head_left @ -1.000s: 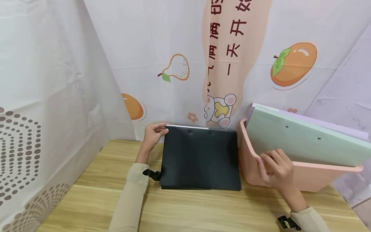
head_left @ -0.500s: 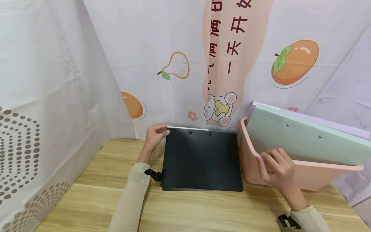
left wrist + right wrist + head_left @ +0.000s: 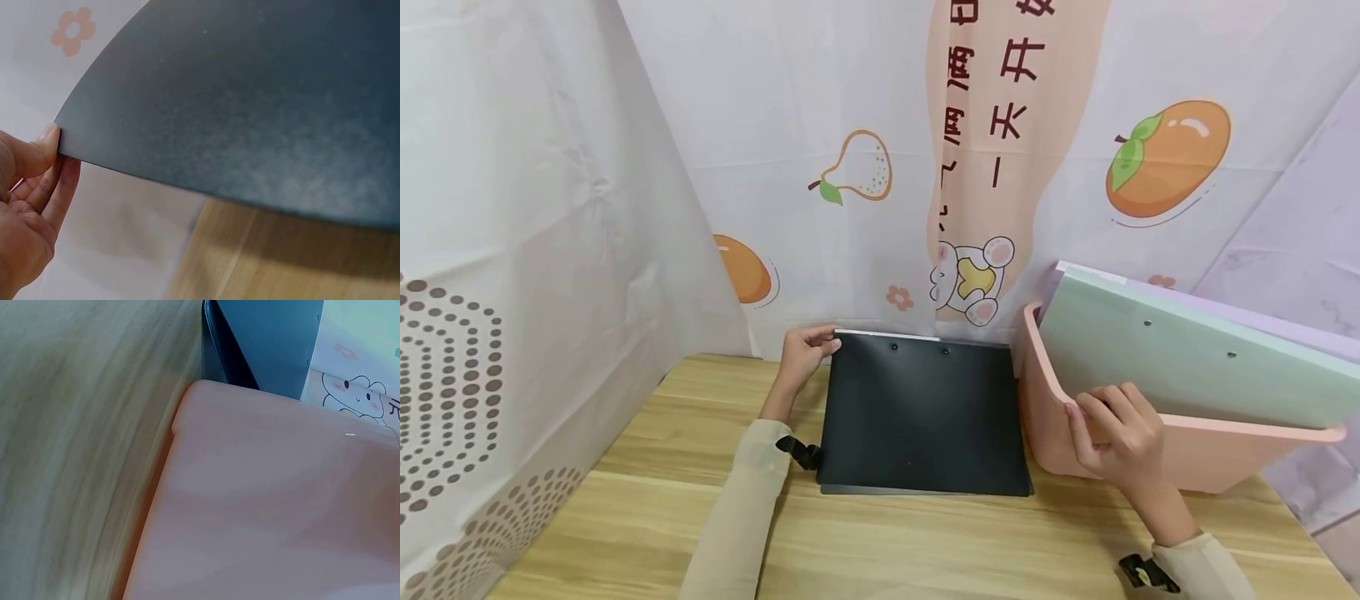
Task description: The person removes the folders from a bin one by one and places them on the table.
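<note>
A black file folder [image 3: 925, 417] with two rivets near its top stands on the wooden table, close to the wall cloth. My left hand [image 3: 801, 360] pinches its upper left corner, thumb in front and fingers behind. The left wrist view shows this hand [image 3: 31, 212] at the corner of the dark folder [image 3: 219, 112]. To the right is a pink plastic bin [image 3: 1210, 458], and my right hand [image 3: 1120, 433] grips its front left rim. In the right wrist view the bin wall [image 3: 262, 500] fills much of the picture, and no fingers show.
Inside the bin a mint green folder [image 3: 1180, 358] leans in front of a lilac folder [image 3: 1292, 329]. Behind the table hangs a printed cloth [image 3: 775, 100]. The wooden tabletop [image 3: 887, 550] extends in front of the black folder.
The black folder's top has tipped slightly toward me with my left hand, and a dark layer shows a little more under its bottom edge. My right hand stays on the rim.
</note>
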`<state>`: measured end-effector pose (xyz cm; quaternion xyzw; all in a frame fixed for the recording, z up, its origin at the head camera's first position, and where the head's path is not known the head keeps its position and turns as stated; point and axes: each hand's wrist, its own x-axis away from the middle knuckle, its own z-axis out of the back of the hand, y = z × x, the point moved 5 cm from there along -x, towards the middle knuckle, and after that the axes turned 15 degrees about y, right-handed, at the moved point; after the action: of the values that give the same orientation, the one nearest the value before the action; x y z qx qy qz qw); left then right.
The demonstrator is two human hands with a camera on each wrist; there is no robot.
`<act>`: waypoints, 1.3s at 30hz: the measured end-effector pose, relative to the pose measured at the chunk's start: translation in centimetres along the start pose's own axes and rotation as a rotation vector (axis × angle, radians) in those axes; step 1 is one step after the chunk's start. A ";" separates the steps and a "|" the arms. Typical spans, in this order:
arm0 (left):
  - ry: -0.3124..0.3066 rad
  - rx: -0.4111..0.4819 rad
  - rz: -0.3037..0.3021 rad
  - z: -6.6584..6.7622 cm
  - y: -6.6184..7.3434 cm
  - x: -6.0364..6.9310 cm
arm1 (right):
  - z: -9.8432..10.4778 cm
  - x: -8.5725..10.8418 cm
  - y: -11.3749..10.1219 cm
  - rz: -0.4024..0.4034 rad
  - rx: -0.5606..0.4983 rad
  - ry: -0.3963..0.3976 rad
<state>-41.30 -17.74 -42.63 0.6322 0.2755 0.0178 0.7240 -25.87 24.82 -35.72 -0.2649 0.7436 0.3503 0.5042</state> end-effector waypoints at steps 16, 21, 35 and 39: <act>-0.117 -0.091 0.009 -0.7 -0.6 0.2 | -0.1 -0.2 -0.2 0.005 -0.001 -0.005; -0.148 -0.108 0.033 -0.8 -0.5 0.6 | -0.1 -0.3 -0.2 0.006 -0.004 0.008; -0.138 -0.137 0.114 0.2 -1.5 0.2 | -0.1 0.0 -0.1 0.006 0.006 0.006; -0.109 -0.136 0.144 0.8 -1.6 0.1 | -0.1 -0.1 -0.1 0.002 0.003 0.017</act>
<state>-41.42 -18.78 -44.10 0.5998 0.1877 0.0543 0.7759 -25.76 24.70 -35.62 -0.2662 0.7485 0.3477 0.4979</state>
